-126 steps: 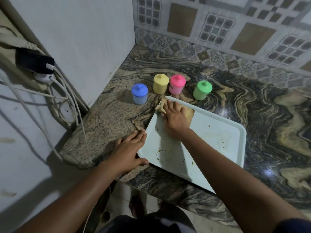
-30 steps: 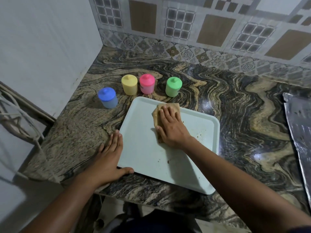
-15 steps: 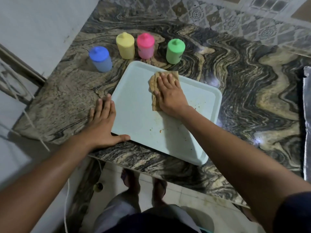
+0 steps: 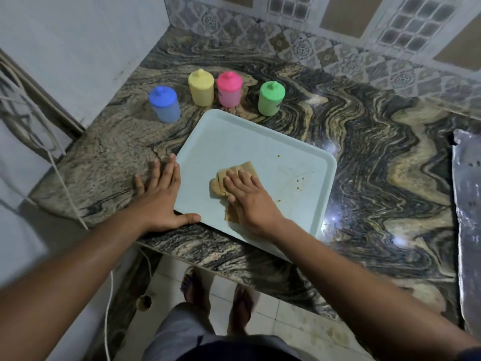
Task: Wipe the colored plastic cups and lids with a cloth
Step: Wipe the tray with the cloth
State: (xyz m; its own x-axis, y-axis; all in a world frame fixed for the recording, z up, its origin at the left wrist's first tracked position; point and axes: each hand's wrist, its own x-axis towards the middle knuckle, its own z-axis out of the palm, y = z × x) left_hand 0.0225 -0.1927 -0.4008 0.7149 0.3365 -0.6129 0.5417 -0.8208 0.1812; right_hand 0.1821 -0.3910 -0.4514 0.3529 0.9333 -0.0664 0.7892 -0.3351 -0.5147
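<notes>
Right hand (image 4: 250, 196): palm down, fingers straight and slightly spread, pressing flat on a folded tan cloth (image 4: 243, 168); nothing is curled round or pinched. The cloth lies on the near half of a pale tray (image 4: 234, 136), and its folds show past the fingertips and below the heel of the hand.

Left hand (image 4: 161, 199): also flat, fingers extended and resting on the marbled countertop (image 4: 364, 165) along the tray's left edge. The thumb is stretched out against the tray's near left corner. It grips nothing.

We note small brown specks (image 4: 300, 182) on the tray surface to the right of the cloth. The tray's near right corner overhangs the counter's front edge.

Task items, all untouched beyond the tray's far edge, each standing upright with its lid on:
- blue cup (image 4: 165, 105), furthest left, apart from the others
- yellow cup (image 4: 201, 88) and pink cup (image 4: 229, 89), just beside each other; we cannot tell if they touch
- green cup (image 4: 270, 99), a little further right

Surroundings: patterned wall tiles (image 4: 312, 43) behind the counter, a plain wall on the left, a white cord (image 4: 59, 178) hanging at the counter's left end, and a shiny grey sheet (image 4: 468, 204) at the right border. The person's sandalled feet (image 4: 192, 285) show on the tiled floor below.
</notes>
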